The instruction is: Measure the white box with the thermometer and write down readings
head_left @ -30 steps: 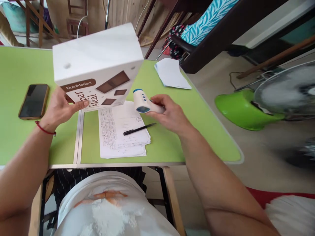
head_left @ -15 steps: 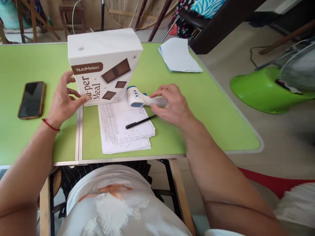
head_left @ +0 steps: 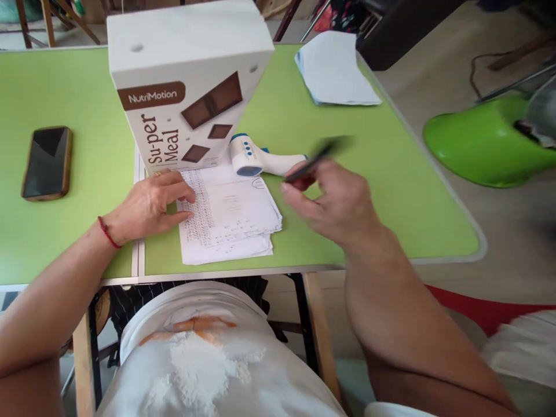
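A black pen (head_left: 319, 157), smeared by motion, is pinched in my right hand (head_left: 334, 200), raised just right of the papers. My left hand (head_left: 154, 202) rests at the left edge of the handwritten paper sheets (head_left: 234, 211), its fingers bent but apart and holding nothing. Behind that hand stands a white NutriMotion box (head_left: 191, 75) with brown bars printed on its front. A white and blue infrared thermometer (head_left: 249, 156) lies against the box's right side, its handle pointing towards my right hand.
On the green table (head_left: 391, 202), a phone (head_left: 47, 164) in a brown case lies at the left. Folded white papers (head_left: 336, 69) are at the back right. Past the table's right edge is a bright green plastic object (head_left: 478, 142). A seam crosses the table left of the papers.
My left hand has left the box and come down to the papers. My right hand has let go of the thermometer and lifted the pen off the sheets. The view has shifted slightly.
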Demonstrator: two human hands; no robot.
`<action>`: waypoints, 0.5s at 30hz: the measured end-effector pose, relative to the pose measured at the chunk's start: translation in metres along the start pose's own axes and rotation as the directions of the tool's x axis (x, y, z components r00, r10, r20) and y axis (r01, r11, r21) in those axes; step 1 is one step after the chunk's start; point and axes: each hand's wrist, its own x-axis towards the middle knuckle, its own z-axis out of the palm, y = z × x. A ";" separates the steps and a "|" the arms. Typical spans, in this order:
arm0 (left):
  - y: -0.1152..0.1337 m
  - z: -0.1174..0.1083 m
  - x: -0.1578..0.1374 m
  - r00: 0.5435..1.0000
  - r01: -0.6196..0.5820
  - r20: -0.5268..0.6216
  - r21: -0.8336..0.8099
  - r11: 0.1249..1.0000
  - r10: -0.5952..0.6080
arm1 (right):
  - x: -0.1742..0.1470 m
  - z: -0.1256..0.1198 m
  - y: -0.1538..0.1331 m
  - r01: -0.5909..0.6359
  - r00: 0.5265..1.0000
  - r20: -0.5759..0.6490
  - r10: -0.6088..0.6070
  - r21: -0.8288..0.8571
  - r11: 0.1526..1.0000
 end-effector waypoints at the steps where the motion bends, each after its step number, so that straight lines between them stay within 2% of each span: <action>1: -0.003 0.002 0.000 0.999 -0.029 0.016 0.000 1.000 0.029 | 0.000 0.003 -0.009 -0.051 0.997 -0.054 0.056 0.105 0.993; 3: -0.007 0.003 0.000 0.995 -0.088 0.034 -0.016 0.996 0.088 | -0.002 0.012 -0.027 -0.133 0.985 -0.060 0.159 0.311 0.941; 5: -0.009 0.003 0.000 0.990 -0.125 0.059 -0.033 0.992 0.127 | -0.006 0.021 -0.043 -0.211 0.977 0.059 0.207 0.436 0.875; 8: -0.010 0.003 0.000 0.984 -0.147 0.097 -0.052 0.988 0.151 | -0.016 0.032 -0.060 -0.315 0.946 0.230 0.228 0.490 0.813; 10: -0.010 0.004 0.000 0.981 -0.153 0.114 -0.063 0.986 0.160 | -0.024 0.037 -0.065 -0.326 0.943 0.233 0.238 0.496 0.805; 15: -0.011 0.008 0.000 0.969 -0.152 0.178 -0.109 0.982 0.170 | -0.038 0.046 -0.066 -0.263 0.964 0.157 0.213 0.472 0.842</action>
